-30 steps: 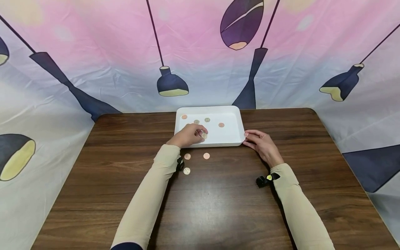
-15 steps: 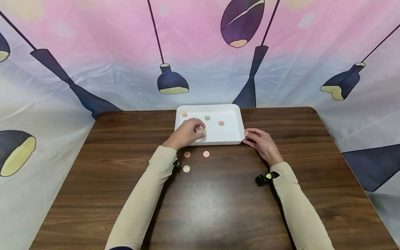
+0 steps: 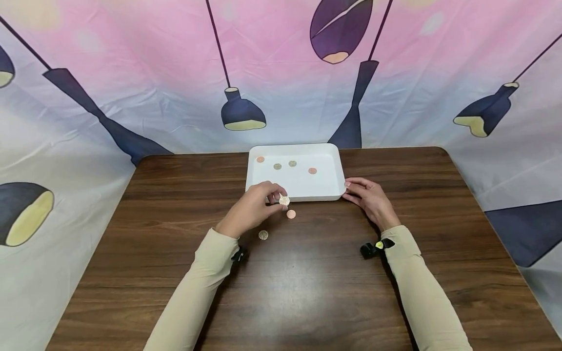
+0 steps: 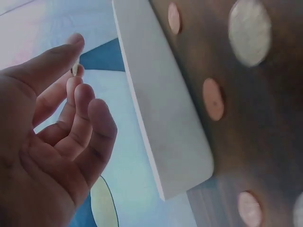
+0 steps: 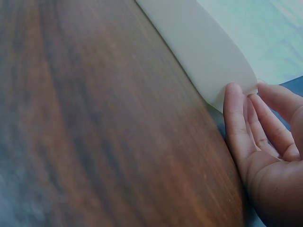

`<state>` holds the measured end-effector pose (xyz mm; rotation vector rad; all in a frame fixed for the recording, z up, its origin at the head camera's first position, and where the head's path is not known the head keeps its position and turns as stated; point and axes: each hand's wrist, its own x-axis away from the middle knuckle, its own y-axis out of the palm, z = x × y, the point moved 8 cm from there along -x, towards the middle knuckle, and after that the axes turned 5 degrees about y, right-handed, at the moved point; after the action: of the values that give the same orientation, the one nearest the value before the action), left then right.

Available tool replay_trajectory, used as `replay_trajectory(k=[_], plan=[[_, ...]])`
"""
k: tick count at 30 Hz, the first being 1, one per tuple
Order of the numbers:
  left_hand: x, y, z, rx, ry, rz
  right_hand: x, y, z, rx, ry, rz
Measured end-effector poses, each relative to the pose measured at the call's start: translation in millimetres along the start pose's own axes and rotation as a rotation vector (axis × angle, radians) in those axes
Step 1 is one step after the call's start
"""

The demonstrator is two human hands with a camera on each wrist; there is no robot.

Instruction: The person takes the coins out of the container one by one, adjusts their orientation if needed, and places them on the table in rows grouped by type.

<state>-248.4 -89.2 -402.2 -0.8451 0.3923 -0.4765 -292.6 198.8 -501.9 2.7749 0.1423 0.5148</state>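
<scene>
My left hand [image 3: 254, 207] pinches a pale gold coin [image 3: 284, 200] between thumb and fingertips, above the near edge of a white tray [image 3: 303, 187]. The coin shows edge-on in the left wrist view. Just below that hand, a copper coin [image 3: 291, 214] and a silvery coin [image 3: 263, 235] lie on the table. My right hand [image 3: 371, 202] grips the tray's near right corner. In the right wrist view its thumb is at the rim and its fingers [image 5: 233, 109] are against the outer wall.
Several coins lie spread in the tray, among them a copper coin [image 3: 312, 170] and a greenish-grey coin [image 3: 292, 164]. The dark wooden table [image 3: 316, 282] ends just behind the tray, where a printed cloth [image 3: 175, 97] hangs.
My left hand has drawn back from over the tray to its near edge, the coin still pinched. It now covers one copper coin on the table. The right hand stays at the corner.
</scene>
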Motion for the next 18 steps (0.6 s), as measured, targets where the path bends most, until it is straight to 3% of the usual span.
replay_trajectory(k=[3,7,18], plan=[[12.0,7.7,3.7,-0.033,0.001,-0.007,0,0.2,-1,-0.001,-0.005,0.003],[22.4,22.6,0.8,-0.067,-0.061,-0.042,0,-1.4,-3,0.006,-0.023,0.012],[31.8,55.7,-4.6,-0.115,-0.191,-0.159,1,-1.0,-1,0.007,-0.018,0.006]])
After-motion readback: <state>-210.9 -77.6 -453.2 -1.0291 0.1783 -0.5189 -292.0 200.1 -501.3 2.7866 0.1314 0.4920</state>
